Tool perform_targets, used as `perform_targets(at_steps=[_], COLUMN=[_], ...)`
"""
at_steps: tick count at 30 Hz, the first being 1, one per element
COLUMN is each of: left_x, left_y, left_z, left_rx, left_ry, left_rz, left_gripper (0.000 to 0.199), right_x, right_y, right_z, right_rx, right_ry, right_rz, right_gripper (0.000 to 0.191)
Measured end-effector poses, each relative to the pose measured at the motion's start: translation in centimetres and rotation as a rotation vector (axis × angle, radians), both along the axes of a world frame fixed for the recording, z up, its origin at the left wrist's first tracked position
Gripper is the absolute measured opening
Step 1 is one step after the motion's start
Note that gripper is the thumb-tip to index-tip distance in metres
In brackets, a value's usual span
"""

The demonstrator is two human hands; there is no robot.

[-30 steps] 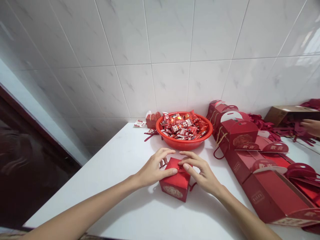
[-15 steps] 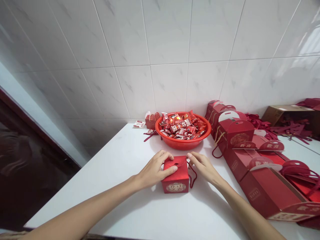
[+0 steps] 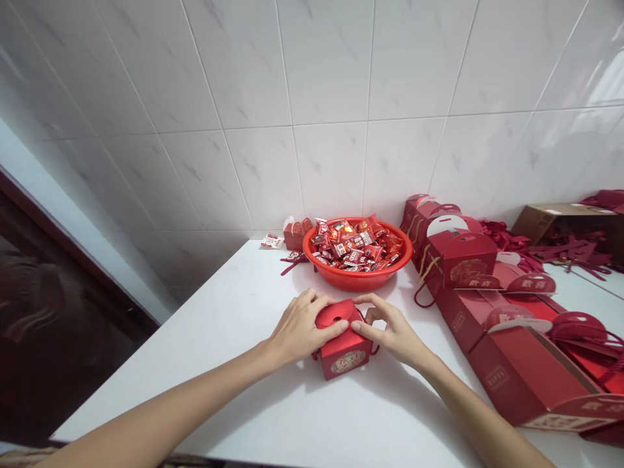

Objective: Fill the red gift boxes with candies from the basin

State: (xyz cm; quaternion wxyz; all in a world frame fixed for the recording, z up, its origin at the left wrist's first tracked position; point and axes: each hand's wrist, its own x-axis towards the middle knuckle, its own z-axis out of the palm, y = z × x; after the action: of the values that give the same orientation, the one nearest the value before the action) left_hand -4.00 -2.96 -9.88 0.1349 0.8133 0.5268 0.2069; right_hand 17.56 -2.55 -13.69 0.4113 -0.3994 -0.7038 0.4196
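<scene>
A white table (image 3: 234,338) stands against a tiled wall (image 3: 312,97). Along its right side lie large red gift boxes (image 3: 517,370), flat and upright, with a cardboard box (image 3: 550,221) behind them. At the back sits a red basin (image 3: 358,276) heaped with wrapped candies (image 3: 358,250). Just in front of it, near the table's middle, stands a small red gift box (image 3: 344,344), tilted. The left hand (image 3: 297,328) clasps its left side, thumb on the lid; the right hand (image 3: 394,328) pinches its right top edge

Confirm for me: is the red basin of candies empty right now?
No, the red basin behind the small red box is heaped with wrapped candies.
</scene>
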Motion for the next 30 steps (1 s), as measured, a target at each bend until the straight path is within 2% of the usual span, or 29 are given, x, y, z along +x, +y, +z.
perform_targets(at_steps=[2,7,11,14,17,19,21,23,26,30], left_x=[0.1,-0.1,-0.6,-1.4,-2.2,-2.6,-2.8,-2.8,-2.7,-2.3], left_y=[0.0,-0.1,0.1,0.9,1.6,1.8,1.6,1.4,0.8,-0.6], left_z=[0.0,0.1,0.5,1.0,1.8,2.4,3.1,4.0,5.8,8.7], left_rx=[0.011,-0.08,-0.199,-0.271,-0.508,-0.708,-0.806,-0.792,-0.674,-0.558], left_ry=[0.005,-0.006,-0.035,-0.173,-0.319,-0.364,-0.387,-0.422,-0.526,-0.692], left_rz=[0.016,0.031,0.045,0.072,0.094,0.089,0.054,0.028,-0.006,-0.225], left_gripper=[0.042,0.049,0.056,0.05,0.051,0.065,0.079,0.083,0.072,0.051], right_x=[0.0,0.5,1.0,1.2,1.2,1.3,1.4,1.6,1.7,0.9], right_y=[-0.1,0.0,0.3,0.5,0.4,0.2,-0.1,-0.5,-1.4,-3.0], right_z=[0.1,0.9,1.4,1.7,2.4,2.8,3.3,3.8,4.8,6.5], right_rx=[-0.018,-0.199,-0.217,-0.193,-0.16,-0.14,-0.125,-0.11,-0.075,-0.004], right_ry=[0.037,0.277,0.441,0.515,0.54,0.539,0.527,0.5,0.461,0.386], right_rz=[0.005,0.04,0.009,-0.011,-0.054,-0.084,-0.103,-0.111,-0.117,-0.09], right_gripper=[0.043,0.044,0.034,0.032,0.034,0.035,0.035,0.034,0.032,0.025])
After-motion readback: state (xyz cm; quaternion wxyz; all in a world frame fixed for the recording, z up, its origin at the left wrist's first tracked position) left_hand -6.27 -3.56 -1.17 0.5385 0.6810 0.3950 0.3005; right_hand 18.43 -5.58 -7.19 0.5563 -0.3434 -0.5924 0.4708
